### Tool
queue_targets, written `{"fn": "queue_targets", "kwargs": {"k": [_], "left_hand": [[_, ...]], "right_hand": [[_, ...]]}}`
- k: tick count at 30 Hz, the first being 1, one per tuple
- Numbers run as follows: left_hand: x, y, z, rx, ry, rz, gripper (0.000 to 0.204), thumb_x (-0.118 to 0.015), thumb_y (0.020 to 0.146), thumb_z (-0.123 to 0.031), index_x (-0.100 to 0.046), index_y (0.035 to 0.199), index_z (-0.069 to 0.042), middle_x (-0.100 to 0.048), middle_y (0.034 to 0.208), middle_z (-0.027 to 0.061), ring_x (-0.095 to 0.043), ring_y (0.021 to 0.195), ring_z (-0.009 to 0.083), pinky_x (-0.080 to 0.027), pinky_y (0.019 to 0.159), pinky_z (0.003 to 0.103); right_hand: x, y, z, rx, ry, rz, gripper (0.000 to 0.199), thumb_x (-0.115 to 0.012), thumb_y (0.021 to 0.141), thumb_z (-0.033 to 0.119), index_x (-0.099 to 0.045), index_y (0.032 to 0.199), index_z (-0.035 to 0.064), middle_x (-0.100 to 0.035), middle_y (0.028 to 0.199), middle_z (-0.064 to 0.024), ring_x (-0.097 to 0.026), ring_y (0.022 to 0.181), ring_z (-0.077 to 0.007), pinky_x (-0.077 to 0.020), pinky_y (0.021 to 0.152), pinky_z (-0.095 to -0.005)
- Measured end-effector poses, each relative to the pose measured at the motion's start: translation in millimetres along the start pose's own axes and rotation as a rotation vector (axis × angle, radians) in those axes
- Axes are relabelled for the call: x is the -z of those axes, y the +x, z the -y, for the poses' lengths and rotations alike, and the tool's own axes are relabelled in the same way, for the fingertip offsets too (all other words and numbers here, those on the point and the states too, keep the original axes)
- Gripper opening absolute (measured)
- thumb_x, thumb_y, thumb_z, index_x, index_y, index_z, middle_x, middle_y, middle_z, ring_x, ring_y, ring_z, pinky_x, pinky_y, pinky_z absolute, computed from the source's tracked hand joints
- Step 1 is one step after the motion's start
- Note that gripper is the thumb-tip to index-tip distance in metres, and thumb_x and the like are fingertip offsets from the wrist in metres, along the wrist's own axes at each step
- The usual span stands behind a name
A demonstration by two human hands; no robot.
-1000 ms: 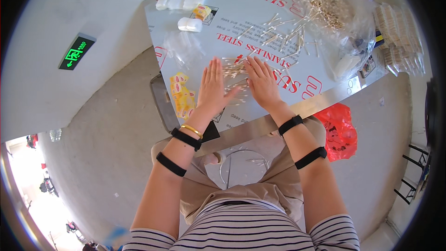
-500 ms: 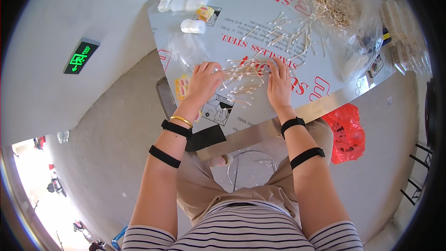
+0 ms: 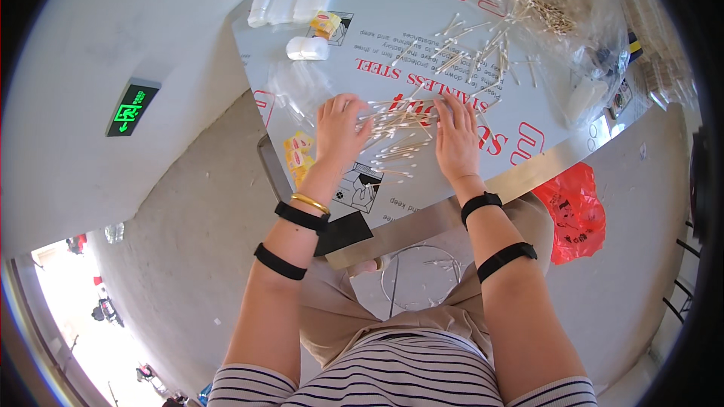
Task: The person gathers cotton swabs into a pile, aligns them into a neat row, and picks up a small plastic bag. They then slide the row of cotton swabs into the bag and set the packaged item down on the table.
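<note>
Thin wooden cotton swabs [image 3: 401, 119] lie in a loose heap on the film-covered metal table, between my two hands. At its left end my left hand [image 3: 341, 128] is closed, fingers bent round the swab tips. Facing it, my right hand [image 3: 457, 136] has its fingers together and bent down at the other ends. Some swabs span the gap from hand to hand; the fingertips partly hide their ends. Closer to me, a few loose swabs [image 3: 398, 152] lie roughly parallel below the heap.
A big clear bag of swabs [image 3: 539, 0] lies open at the far right, with scattered swabs [image 3: 494, 49] before it. Clear plastic sleeves [image 3: 298, 90], white rolls [image 3: 308, 48] and yellow packets [image 3: 298, 152] are at the left. A red bag [image 3: 577, 211] hangs by the right edge.
The view has shifted slightly. My left hand has turned a little and its fingers have drawn in at the swab ends. My right hand stays at the opposite ends.
</note>
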State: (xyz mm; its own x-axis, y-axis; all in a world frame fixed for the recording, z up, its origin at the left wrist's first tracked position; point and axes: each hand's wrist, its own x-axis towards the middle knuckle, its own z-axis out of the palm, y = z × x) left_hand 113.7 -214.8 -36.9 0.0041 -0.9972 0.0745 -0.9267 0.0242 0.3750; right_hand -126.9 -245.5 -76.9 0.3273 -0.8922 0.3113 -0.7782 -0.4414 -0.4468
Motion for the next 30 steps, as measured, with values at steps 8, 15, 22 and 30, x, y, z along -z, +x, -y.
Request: {"fn": "queue_targets", "kwargs": {"k": [8, 15, 22, 30], "left_hand": [[-50.1, -36.4, -28.1, -0.035, 0.229, 0.031, 0.088, -0.044, 0.100, -0.055, -0.016, 0.155, 0.008, -0.014, 0.163, 0.0244, -0.009, 0.153, 0.0381, -0.008, 0.123, 0.053], [-43.1, -16.2, -21.9, -0.033, 0.299, 0.108, 0.093, -0.041, 0.098, -0.061, -0.014, 0.155, 0.008, -0.010, 0.165, 0.0235, -0.008, 0.154, 0.0364, -0.005, 0.123, 0.053], [-46.6, -35.5, -44.6, -0.123, 0.211, 0.094, 0.094, -0.043, 0.098, -0.061, -0.015, 0.155, 0.007, -0.012, 0.164, 0.0243, -0.008, 0.153, 0.0383, -0.007, 0.123, 0.051], [-52.3, -2.8, -27.3, -0.118, 0.254, 0.072, 0.095, -0.042, 0.097, -0.064, -0.019, 0.155, 0.007, -0.015, 0.164, 0.0231, -0.010, 0.153, 0.0378, -0.010, 0.124, 0.050]], "right_hand": [[-1.0, 0.2, -2.1, -0.008, 0.001, 0.024, 0.052, -0.055, 0.091, 0.004, -0.047, 0.143, 0.0092, -0.044, 0.148, -0.0088, -0.040, 0.139, -0.0261, -0.0255, 0.122, -0.0469], [-3.0, -0.7, -0.7, -0.012, 0.017, 0.022, 0.056, -0.055, 0.090, 0.004, -0.046, 0.145, 0.0095, -0.045, 0.149, -0.0080, -0.040, 0.140, -0.0257, -0.0245, 0.122, -0.0463], [-0.4, 0.4, -2.4, -0.015, 0.014, 0.011, 0.055, -0.056, 0.089, 0.004, -0.047, 0.143, 0.0089, -0.046, 0.148, -0.0089, -0.040, 0.140, -0.0256, -0.0241, 0.122, -0.0460], [-2.0, 0.0, -0.9, -0.023, 0.017, 0.027, 0.058, -0.057, 0.087, 0.003, -0.047, 0.144, 0.0095, -0.046, 0.148, -0.0084, -0.040, 0.140, -0.0249, -0.0240, 0.122, -0.0463]]}}
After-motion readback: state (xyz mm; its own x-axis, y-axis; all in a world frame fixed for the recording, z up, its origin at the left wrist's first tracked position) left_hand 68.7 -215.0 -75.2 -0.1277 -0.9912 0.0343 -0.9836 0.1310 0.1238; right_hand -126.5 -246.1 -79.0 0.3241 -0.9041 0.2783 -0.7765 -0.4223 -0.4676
